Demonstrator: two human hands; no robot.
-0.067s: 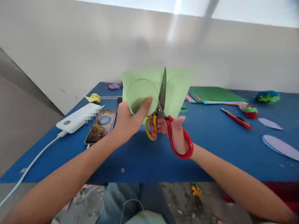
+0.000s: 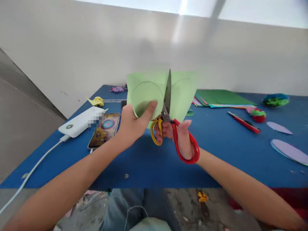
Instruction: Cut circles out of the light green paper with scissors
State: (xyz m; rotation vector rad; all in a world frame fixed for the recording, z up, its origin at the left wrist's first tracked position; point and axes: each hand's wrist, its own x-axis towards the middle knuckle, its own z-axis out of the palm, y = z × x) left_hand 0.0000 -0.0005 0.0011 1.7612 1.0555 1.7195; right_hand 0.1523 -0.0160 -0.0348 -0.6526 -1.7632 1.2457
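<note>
My left hand grips a light green sheet of paper, thumb pressed on its face and the other fingers hidden behind it. Circles are drawn in pencil on the sheet, one to the left and part of another to the right. In my right hand is a pair of scissors with one red and one yellow handle. Their handles are spread apart. One blade shows in front of the paper, pointing up between the two circles; the other blade is hidden behind it.
On the blue table, a white power bank and a phone lie at left. At right are stacked coloured sheets, a red box cutter, purple paper cutouts and a blue-green paper pompom. A wall stands behind.
Almost nothing differs. The whole view has shifted very slightly; both hands, the paper and the scissors keep the same pose.
</note>
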